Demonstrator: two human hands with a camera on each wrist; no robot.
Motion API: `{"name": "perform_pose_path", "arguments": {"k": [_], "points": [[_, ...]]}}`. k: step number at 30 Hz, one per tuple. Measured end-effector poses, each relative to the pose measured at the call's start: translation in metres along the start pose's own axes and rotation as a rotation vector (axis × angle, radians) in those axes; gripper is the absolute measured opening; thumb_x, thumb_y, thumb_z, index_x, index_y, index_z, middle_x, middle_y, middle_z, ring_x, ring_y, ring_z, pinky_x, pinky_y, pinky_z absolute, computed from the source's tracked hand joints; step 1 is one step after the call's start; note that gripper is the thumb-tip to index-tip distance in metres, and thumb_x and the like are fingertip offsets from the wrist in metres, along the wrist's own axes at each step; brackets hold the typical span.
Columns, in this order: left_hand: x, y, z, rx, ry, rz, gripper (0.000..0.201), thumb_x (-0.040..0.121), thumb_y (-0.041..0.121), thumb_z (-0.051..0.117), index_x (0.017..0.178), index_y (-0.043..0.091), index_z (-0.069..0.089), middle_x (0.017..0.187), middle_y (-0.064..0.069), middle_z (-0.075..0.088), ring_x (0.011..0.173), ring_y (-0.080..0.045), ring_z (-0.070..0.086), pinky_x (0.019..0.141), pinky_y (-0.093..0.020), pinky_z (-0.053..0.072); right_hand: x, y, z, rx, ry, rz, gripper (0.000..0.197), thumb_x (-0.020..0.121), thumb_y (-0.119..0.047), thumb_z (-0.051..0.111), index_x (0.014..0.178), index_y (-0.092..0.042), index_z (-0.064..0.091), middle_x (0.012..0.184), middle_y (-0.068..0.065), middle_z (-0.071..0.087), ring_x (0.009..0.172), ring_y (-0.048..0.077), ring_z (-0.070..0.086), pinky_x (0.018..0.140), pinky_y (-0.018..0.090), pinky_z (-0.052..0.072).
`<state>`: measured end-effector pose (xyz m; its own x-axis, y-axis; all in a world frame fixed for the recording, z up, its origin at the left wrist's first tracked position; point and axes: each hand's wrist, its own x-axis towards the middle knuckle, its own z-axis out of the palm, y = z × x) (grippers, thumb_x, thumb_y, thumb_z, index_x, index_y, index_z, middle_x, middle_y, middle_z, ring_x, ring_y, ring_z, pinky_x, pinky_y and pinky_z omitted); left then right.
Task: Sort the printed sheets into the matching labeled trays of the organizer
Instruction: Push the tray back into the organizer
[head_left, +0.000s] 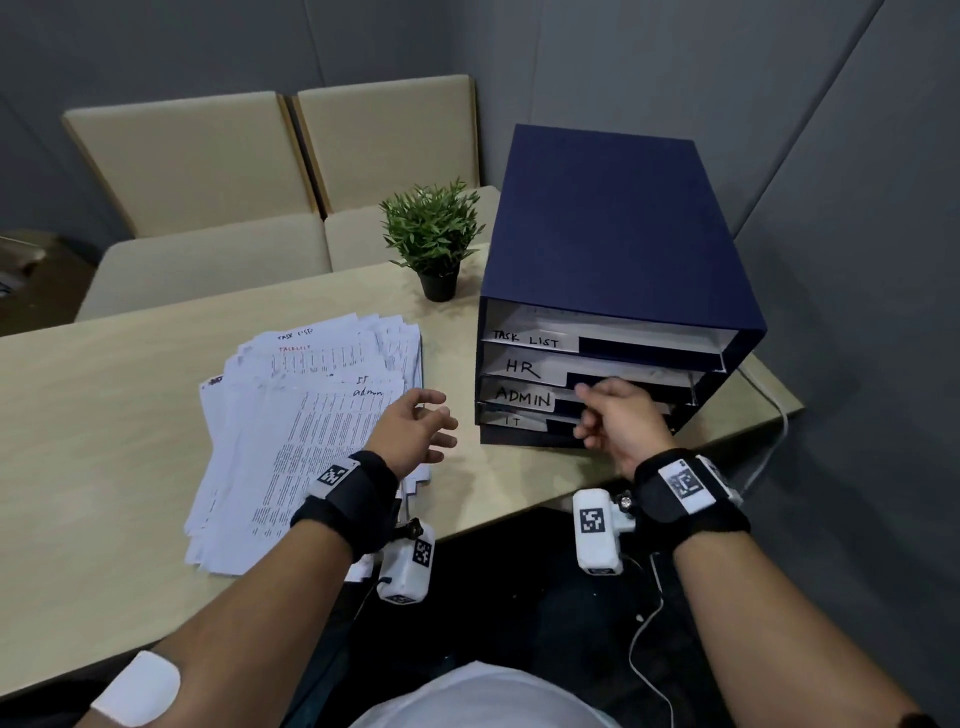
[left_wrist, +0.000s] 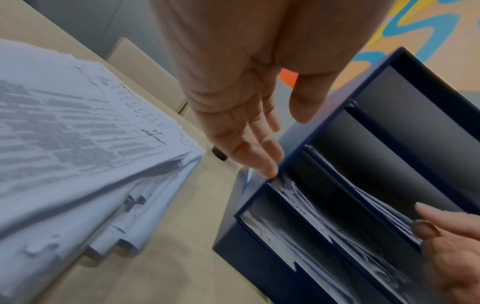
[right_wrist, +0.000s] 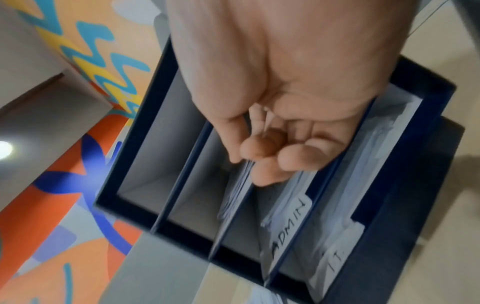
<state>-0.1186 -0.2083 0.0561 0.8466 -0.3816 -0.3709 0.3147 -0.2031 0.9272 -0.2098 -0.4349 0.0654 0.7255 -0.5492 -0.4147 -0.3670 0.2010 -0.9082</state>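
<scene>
A loose pile of printed sheets (head_left: 311, 415) (left_wrist: 78, 133) lies on the table, left of a navy organizer (head_left: 613, 223) (right_wrist: 402, 236). Its trays are labelled TASK LIST, HR, ADMIN (head_left: 522, 399) (right_wrist: 292, 226) and IT. My left hand (head_left: 415, 426) (left_wrist: 246, 123) hovers with spread fingers over the pile's right edge, fingertips close to the organizer's left front corner. My right hand (head_left: 618, 415) (right_wrist: 272, 102) is at the tray fronts. Its thumb and curled fingers pinch the edge of a few sheets (right_wrist: 239, 195) in the slot just above the ADMIN label.
A small potted plant (head_left: 434, 239) stands behind the pile, next to the organizer's left side. Two beige chairs (head_left: 208, 171) face the table's far edge. A white cable (head_left: 769, 457) hangs off the table's right corner, close to a grey wall.
</scene>
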Motion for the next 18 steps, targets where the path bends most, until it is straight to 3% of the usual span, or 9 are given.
{"name": "perform_pose_path", "arguments": {"k": [4,8,11,14,16,18], "points": [[0.005,-0.009,-0.042,0.089,0.054,0.015,0.012,0.095,0.01,0.052,0.107,0.012,0.054,0.093,-0.009,0.062,0.078,-0.021,0.059,0.066,-0.031,0.047,-0.004,0.009,0.052,-0.134,-0.184,0.016,0.023,0.095,-0.015,0.058,0.074,-0.016,0.048,0.055,0.002,0.048,0.042,0.014,0.052,0.036,0.018,0.035],[0.013,-0.025,-0.094,0.202,0.114,-0.004,0.013,0.093,0.011,0.055,0.105,0.016,0.057,0.093,-0.005,0.059,0.084,-0.021,0.055,0.073,-0.033,0.048,-0.008,0.019,0.107,-0.205,-0.246,0.05,0.023,0.095,-0.014,0.059,0.075,-0.015,0.047,0.059,0.005,0.051,0.043,0.014,0.053,0.039,0.02,0.038],[0.02,-0.036,-0.134,0.313,0.145,-0.021,0.017,0.092,0.013,0.056,0.109,0.015,0.058,0.104,-0.003,0.059,0.1,-0.024,0.057,0.089,-0.038,0.047,-0.008,0.029,0.145,-0.282,-0.276,0.093,0.018,0.094,-0.016,0.061,0.079,-0.013,0.05,0.066,0.006,0.057,0.05,0.018,0.055,0.042,0.022,0.041],[0.027,-0.05,-0.172,0.431,0.16,-0.051,0.029,0.093,0.014,0.057,0.122,0.011,0.056,0.123,-0.006,0.058,0.116,-0.024,0.054,0.098,-0.036,0.043,-0.01,0.041,0.181,-0.362,-0.269,0.133,0.012,0.092,-0.017,0.062,0.087,-0.01,0.054,0.074,0.007,0.06,0.054,0.019,0.056,0.044,0.024,0.041],[0.03,-0.059,-0.19,0.484,0.164,-0.083,0.035,0.093,0.016,0.056,0.127,0.013,0.054,0.134,-0.008,0.053,0.119,-0.025,0.052,0.094,-0.03,0.04,-0.012,0.051,0.199,-0.42,-0.257,0.146,0.014,0.091,-0.018,0.064,0.091,-0.008,0.055,0.078,0.008,0.06,0.055,0.019,0.055,0.046,0.025,0.042],[0.033,-0.068,-0.209,0.518,0.164,-0.131,0.037,0.093,0.016,0.056,0.13,0.014,0.052,0.137,-0.01,0.05,0.11,-0.025,0.055,0.086,-0.027,0.039,-0.013,0.063,0.216,-0.524,-0.213,0.15,0.02,0.089,-0.023,0.067,0.096,-0.008,0.056,0.083,0.008,0.061,0.063,0.02,0.057,0.053,0.027,0.044]]}}
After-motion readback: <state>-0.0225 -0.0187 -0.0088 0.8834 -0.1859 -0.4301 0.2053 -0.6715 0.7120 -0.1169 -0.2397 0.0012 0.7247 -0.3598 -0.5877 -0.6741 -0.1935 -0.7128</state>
